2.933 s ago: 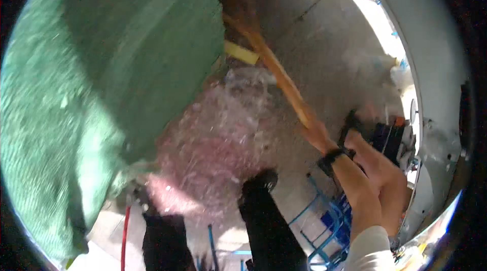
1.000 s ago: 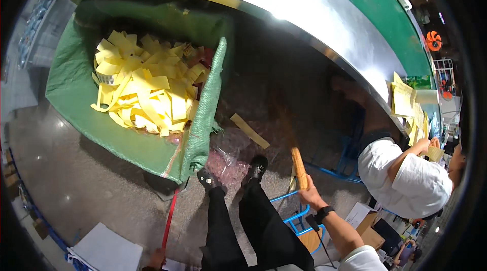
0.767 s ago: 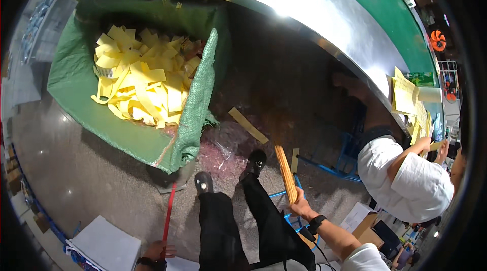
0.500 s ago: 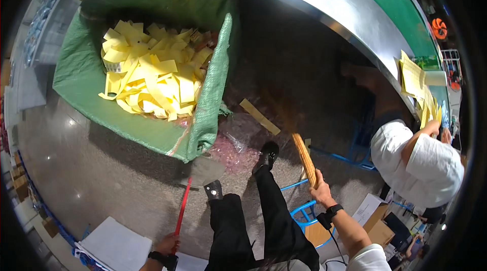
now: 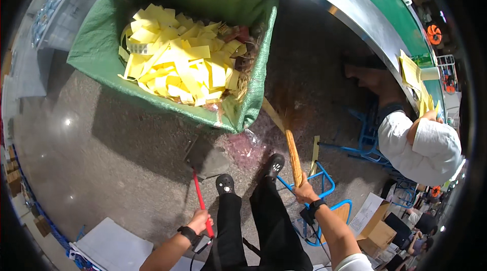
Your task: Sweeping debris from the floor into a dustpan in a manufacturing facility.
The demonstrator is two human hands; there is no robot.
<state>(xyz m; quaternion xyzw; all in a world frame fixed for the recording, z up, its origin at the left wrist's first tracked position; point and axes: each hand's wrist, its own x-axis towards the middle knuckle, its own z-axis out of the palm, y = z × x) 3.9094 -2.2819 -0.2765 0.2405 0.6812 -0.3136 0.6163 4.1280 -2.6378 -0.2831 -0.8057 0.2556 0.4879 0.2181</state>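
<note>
left hand (image 5: 199,220) around red dustpan handle (image 5: 199,192); right hand (image 5: 305,191) around tan broom (image 5: 292,154)

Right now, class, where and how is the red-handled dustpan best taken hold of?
Probably by the red handle, near the end where the left hand grips it, coming from the view's lower edge: it is slim and straight and points that way, while the wide grey pan sits at the far end.

The wide fisheye view looks steeply down from head height over the floor (image 5: 101,169), taking in both hands (image 5: 305,191) nearby at five and seven o'clock.
</note>
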